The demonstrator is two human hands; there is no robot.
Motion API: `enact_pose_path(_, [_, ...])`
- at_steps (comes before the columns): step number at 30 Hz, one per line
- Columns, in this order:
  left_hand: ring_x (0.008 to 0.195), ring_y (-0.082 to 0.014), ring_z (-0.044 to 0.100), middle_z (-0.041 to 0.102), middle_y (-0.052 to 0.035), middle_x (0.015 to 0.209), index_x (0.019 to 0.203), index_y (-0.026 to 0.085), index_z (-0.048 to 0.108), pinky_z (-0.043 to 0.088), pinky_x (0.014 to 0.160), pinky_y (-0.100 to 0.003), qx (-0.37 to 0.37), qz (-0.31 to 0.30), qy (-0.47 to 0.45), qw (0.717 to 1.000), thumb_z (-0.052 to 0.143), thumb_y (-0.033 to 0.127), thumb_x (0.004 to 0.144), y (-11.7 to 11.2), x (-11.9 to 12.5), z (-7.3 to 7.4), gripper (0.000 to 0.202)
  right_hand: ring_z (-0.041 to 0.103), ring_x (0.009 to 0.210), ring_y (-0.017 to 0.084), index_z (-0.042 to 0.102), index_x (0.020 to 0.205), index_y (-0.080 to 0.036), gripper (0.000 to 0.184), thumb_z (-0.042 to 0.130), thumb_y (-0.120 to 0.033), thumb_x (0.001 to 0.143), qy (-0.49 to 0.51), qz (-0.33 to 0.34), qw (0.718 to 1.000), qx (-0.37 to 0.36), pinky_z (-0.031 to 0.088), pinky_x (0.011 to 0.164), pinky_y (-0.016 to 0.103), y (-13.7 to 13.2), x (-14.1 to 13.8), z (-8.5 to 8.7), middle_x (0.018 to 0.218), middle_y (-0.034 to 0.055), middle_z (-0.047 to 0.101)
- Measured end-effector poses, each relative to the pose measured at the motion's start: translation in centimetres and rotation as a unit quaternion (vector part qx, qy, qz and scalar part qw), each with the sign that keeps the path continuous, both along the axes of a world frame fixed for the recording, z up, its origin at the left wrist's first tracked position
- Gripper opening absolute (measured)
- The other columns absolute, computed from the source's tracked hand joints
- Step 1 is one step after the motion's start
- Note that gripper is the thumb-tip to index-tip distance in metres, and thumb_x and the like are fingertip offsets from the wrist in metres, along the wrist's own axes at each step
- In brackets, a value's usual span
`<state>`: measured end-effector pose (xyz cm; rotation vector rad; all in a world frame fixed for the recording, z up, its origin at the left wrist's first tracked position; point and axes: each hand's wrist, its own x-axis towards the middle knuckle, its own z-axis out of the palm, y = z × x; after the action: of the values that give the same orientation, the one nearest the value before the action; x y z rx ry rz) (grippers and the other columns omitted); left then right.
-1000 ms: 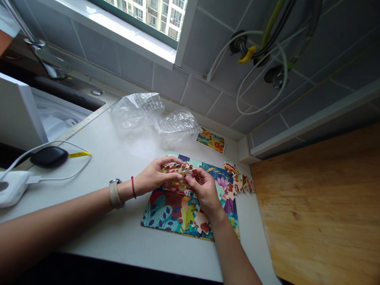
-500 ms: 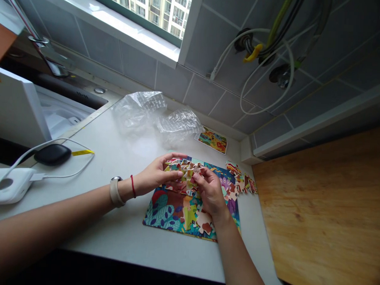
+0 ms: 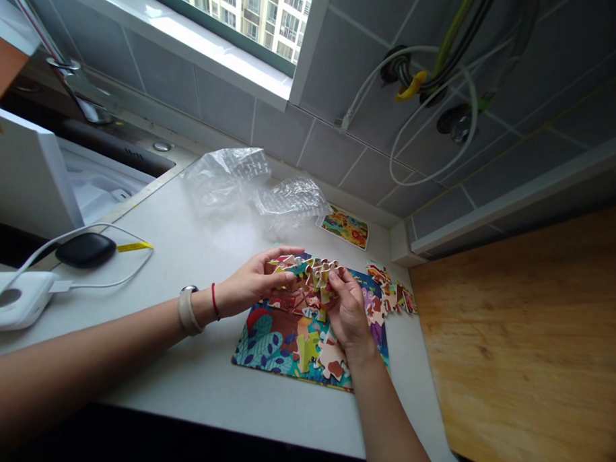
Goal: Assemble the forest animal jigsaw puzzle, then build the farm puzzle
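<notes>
1. Left hand: fingers gripping the left end of a bunch of puzzle pieces.
2. Right hand: fingers pinching the bunch's right end.
3. Bunch is over the far half of the printed board, on the tabletop.
4. Loose pieces on board's near half.
5. Crumpled clear plastic, picture card: far side.

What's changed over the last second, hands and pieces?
Right hand shifted slightly right, away from the left hand; the puzzle pieces between them now reach further right. No clear release. Unchanged: both hands' hold, illustrated board, clear plastic, picture card.
</notes>
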<state>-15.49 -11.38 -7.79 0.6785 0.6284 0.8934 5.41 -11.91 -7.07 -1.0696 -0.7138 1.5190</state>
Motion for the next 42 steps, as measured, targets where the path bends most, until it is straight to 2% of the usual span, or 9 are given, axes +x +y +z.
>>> enact_pose_path(7, [0.090,-0.0215,0.077,0.077,-0.0099,0.114,0.137,0.020,0.061,0.064,0.080,-0.035,-0.005,0.029,0.032,0.999,0.087,0.025,0.083,0.14,0.15,-0.02,0.060,0.068,0.072,0.011,0.072,0.091,-0.022,0.038,0.096,-0.039,0.068,-0.022,0.008,1.000,0.012,0.059,0.070,0.021,-0.17,-0.41,0.02,0.086,-0.0026,0.075])
enact_pose_path(11, [0.107,-0.0222,0.074,0.074,-0.0082,0.123,0.138,0.025,0.058,0.063,0.091,-0.034,-0.055,0.050,-0.021,0.997,0.079,0.010,0.078,0.07,0.06,0.26,0.065,0.065,0.068,0.009,0.069,0.091,-0.024,0.037,0.096,-0.039,0.069,-0.020,-0.036,0.999,0.015,0.059,0.069,0.020,0.21,0.04,-0.25,0.080,-0.0061,0.071])
enact_pose_path(17, [0.086,-0.0184,0.076,0.076,-0.0055,0.105,0.156,0.029,0.039,0.063,0.080,-0.033,-0.023,0.016,0.001,1.000,0.085,0.017,0.082,-0.01,-0.05,-0.09,0.088,0.066,0.069,0.008,0.069,0.094,-0.025,0.042,0.098,-0.038,0.066,0.004,-0.021,1.000,-0.005,0.061,0.069,0.020,0.20,0.01,-0.34,0.083,-0.0065,0.072])
enact_pose_path(22, [0.079,-0.0180,0.076,0.079,-0.0058,0.096,0.147,0.018,0.052,0.063,0.079,-0.033,0.056,0.010,0.084,0.995,0.088,0.021,0.082,0.10,0.09,-0.19,0.075,0.067,0.069,0.011,0.070,0.090,-0.022,0.038,0.097,-0.036,0.067,0.003,0.006,1.000,-0.004,0.061,0.070,0.023,-0.03,-0.47,0.07,0.082,-0.0037,0.073])
enact_pose_path(27, [0.094,-0.0215,0.077,0.077,-0.0092,0.117,0.150,0.024,0.050,0.062,0.086,-0.036,0.019,-0.014,0.020,1.000,0.081,0.021,0.086,-0.02,-0.09,-0.09,0.071,0.068,0.072,0.011,0.070,0.092,-0.023,0.037,0.096,-0.035,0.068,0.002,-0.011,1.000,-0.002,0.062,0.074,0.025,0.07,-0.31,-0.14,0.085,-0.0037,0.074])
enact_pose_path(31, [0.096,-0.0192,0.074,0.076,-0.0018,0.098,0.144,0.026,0.053,0.058,0.097,-0.038,-0.027,0.004,-0.046,0.999,0.068,0.006,0.078,-0.01,-0.40,-0.17,0.071,0.067,0.070,0.009,0.070,0.096,-0.025,0.040,0.096,-0.035,0.068,0.012,-0.046,0.999,0.000,0.061,0.071,0.020,0.32,0.07,-0.67,0.083,-0.0067,0.073])
enact_pose_path(35, [0.119,-0.0223,0.069,0.075,-0.0081,0.125,0.136,0.024,0.054,0.048,0.112,-0.041,-0.024,0.027,-0.085,0.996,0.060,-0.003,0.067,0.20,-0.37,-0.06,0.075,0.066,0.068,0.009,0.071,0.093,-0.024,0.038,0.097,-0.032,0.066,0.025,-0.063,0.998,-0.011,0.060,0.067,0.019,0.38,0.08,-0.54,0.084,-0.0061,0.073])
enact_pose_path(38, [0.125,-0.0242,0.067,0.072,-0.0096,0.132,0.137,0.025,0.053,0.049,0.109,-0.041,-0.020,0.031,-0.085,0.996,0.060,-0.006,0.068,0.21,-0.25,0.13,0.076,0.068,0.071,0.011,0.073,0.095,-0.024,0.040,0.098,-0.035,0.066,0.029,-0.043,0.999,-0.007,0.062,0.070,0.022,0.18,-0.22,-0.09,0.085,-0.0047,0.075])
enact_pose_path(42, [0.106,-0.0218,0.074,0.073,-0.0084,0.129,0.143,0.028,0.050,0.056,0.095,-0.036,-0.025,-0.012,-0.083,0.996,0.063,-0.003,0.072,-0.02,-0.27,0.37,0.079,0.070,0.073,0.012,0.073,0.093,-0.024,0.037,0.096,-0.040,0.070,0.009,-0.003,1.000,0.015,0.062,0.076,0.025,-0.10,-0.46,-0.07,0.086,-0.0034,0.076])
